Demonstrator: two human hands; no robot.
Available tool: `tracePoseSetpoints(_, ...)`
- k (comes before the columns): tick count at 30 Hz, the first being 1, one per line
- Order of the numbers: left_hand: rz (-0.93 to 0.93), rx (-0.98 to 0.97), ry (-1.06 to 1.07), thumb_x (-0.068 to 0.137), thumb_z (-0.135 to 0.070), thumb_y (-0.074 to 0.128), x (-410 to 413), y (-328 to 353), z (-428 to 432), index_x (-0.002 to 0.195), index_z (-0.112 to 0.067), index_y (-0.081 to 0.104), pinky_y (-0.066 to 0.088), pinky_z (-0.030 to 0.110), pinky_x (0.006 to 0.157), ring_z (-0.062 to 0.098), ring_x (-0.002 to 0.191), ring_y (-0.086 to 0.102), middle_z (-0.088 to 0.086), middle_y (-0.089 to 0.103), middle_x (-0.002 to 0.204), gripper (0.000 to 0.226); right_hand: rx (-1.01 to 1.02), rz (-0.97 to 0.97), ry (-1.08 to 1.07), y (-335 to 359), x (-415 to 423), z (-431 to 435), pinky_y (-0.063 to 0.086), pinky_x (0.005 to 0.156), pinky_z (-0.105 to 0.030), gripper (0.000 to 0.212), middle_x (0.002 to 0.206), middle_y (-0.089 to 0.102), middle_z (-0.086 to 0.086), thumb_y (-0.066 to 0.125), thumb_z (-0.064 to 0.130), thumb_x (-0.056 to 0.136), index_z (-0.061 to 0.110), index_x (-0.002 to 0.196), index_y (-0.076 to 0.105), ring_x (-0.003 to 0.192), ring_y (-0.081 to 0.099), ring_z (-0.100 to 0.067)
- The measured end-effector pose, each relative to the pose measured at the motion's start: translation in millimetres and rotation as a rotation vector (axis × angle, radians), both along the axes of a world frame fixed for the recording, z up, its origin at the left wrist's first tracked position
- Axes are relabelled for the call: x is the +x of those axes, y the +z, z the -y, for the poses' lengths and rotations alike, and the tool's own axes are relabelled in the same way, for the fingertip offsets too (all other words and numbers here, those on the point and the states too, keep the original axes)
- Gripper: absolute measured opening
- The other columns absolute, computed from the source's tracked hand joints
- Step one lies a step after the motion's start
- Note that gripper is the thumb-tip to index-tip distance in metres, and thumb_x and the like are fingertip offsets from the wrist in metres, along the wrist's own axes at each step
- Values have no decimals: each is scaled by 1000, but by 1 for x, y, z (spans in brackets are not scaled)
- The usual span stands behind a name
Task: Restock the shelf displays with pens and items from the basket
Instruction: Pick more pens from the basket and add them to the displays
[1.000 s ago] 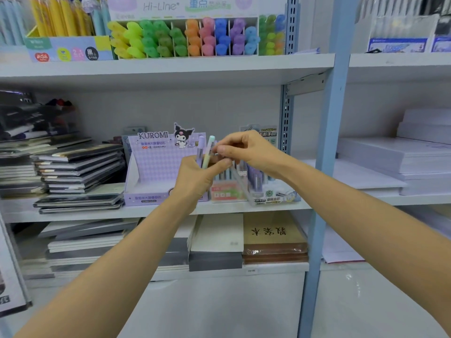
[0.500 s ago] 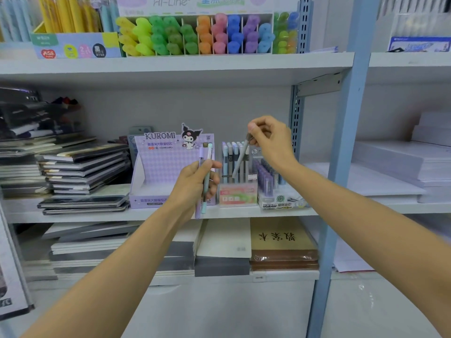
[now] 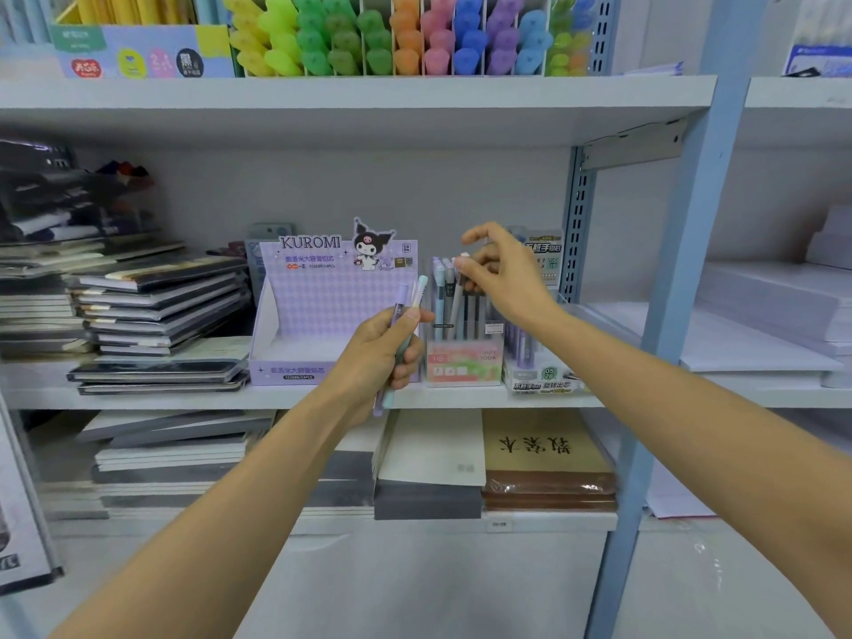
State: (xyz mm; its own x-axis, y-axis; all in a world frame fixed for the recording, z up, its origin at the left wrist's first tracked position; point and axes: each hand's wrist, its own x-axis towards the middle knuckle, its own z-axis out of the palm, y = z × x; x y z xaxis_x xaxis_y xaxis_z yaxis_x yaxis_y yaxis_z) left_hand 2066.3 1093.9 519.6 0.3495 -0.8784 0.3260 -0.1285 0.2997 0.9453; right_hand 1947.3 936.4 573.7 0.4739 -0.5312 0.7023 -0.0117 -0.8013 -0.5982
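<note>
Stationery shelf [image 3: 184, 398], both hands at the pen displays.
Left hand [image 3: 382, 357] grips two pens [image 3: 403, 295], purple and mint, upright before the Kuromi box [image 3: 322, 311]; right hand [image 3: 507, 279] fingers pinch the top of a grey pen [image 3: 455, 302] standing in the pink display box [image 3: 463, 368] just beside it.

- I read "KUROMI" in dark capitals on the header card of the purple display box [image 3: 336, 306].
- On the pink pen holder [image 3: 463, 364] I make out "HB" and, faintly, "CUTE SODA".
- The green-and-white lead box [image 3: 541, 378] shows "05 2B" in a green roundel.
- A black disc on the pastel box [image 3: 143, 50] carries "黑".
- The brown notebook [image 3: 544, 472] bears large brush characters, upside down to me; I cannot read them.
</note>
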Motion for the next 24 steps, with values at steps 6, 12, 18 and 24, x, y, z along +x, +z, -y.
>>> tracePoseSetpoints(6,27,-13,8,103,-34,43,-1,-1,1,105,-9,64,35,20,44,10,47,37,-2,45,59,32,-131,-73,-137,-6,9,1,42,65,-19,10,77,60,9,72,20,86,12,88,67,66,51,0)
tracePoseSetpoints(12,55,-9,13,102,-34,44,-7,0,-1,105,-9,65,38,22,46,11,48,40,-2,48,58,33,-63,-11,-43,-1,-7,-14,44,69,-19,21,94,62,2,62,32,92,19,109,66,75,54,-4)
tracePoseSetpoints(18,65,14,-53,102,-36,42,-25,8,-1,110,-11,63,49,24,50,14,50,55,3,63,63,34,141,-100,331,9,-26,-38,55,67,-28,12,79,69,-3,65,12,91,7,101,69,67,65,-11)
tracePoseSetpoints(24,-67,66,-55,101,-43,41,-21,11,-10,115,-9,63,31,16,36,10,49,52,7,68,78,43,350,197,313,20,-52,-21,56,66,-20,5,76,70,-7,63,3,90,2,94,67,66,67,-14)
